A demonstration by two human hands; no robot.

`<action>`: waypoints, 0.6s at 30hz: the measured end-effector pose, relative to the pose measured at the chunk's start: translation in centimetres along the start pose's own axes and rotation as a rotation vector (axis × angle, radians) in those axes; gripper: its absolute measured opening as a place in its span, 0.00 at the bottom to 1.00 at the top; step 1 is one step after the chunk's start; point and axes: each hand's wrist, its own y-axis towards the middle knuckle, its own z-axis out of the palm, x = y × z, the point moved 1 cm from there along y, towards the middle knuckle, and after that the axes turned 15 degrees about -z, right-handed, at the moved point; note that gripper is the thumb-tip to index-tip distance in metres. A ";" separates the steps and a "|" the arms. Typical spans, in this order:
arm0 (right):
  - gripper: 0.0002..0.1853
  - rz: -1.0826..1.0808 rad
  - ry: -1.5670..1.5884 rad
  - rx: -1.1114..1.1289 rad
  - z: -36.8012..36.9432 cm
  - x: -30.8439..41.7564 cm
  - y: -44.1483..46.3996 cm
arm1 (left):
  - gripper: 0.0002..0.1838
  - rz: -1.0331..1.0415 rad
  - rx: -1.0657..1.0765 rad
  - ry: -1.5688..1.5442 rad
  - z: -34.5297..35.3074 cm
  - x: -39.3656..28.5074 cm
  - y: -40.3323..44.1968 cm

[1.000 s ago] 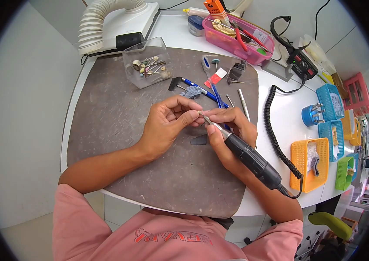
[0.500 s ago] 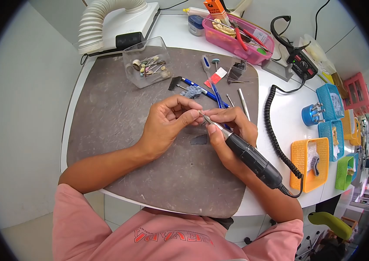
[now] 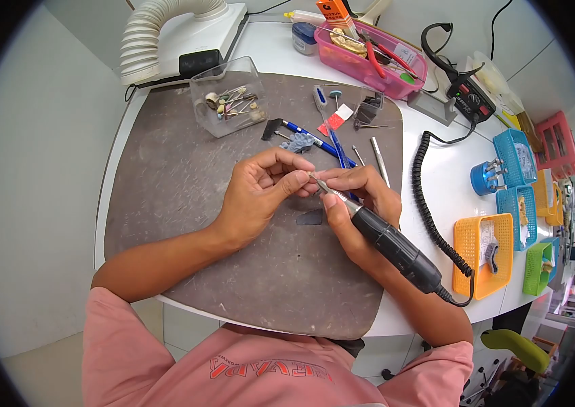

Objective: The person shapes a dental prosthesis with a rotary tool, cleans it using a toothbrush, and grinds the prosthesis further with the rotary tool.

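Observation:
My right hand [image 3: 369, 197] is closed around a black and silver rotary handpiece [image 3: 396, 249], its thin tip pointing up and to the left. At that tip, my left hand [image 3: 260, 190] pinches a tiny pale piece [image 3: 312, 176] between thumb and forefinger. Most of the piece is hidden by the fingers, so its kind cannot be made out. The fingertips of both hands meet or nearly meet there. Below them a flat dark grey piece [image 3: 310, 217] lies on the brown mat [image 3: 267, 285]. Just beyond the hands rests a blue-grey lumpy piece [image 3: 298, 142].
A clear box [image 3: 223, 125] of small rotary bits stands at the back left. Brushes, a blue pen [image 3: 331, 154] and a metal rod [image 3: 380, 163] lie beyond my hands. The handpiece's coiled cord [image 3: 423, 203] runs along the right, near an orange basket [image 3: 467, 271] and a pink bin [image 3: 369, 68].

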 end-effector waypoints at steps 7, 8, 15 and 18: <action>0.08 0.024 0.014 -0.007 0.1 0.2 0.1 | 0.07 -0.001 0.002 -0.008 -0.1 0.0 0.0; 0.08 0.017 0.004 -0.010 0.1 0.3 0.1 | 0.07 -0.001 0.001 -0.008 -0.1 0.1 0.0; 0.08 0.013 -0.002 -0.007 0.1 0.3 0.1 | 0.07 -0.022 -0.014 -0.003 -0.1 0.0 0.0; 0.08 0.030 0.010 -0.015 0.1 0.3 0.1 | 0.07 -0.018 -0.012 0.007 0.0 -0.1 -0.1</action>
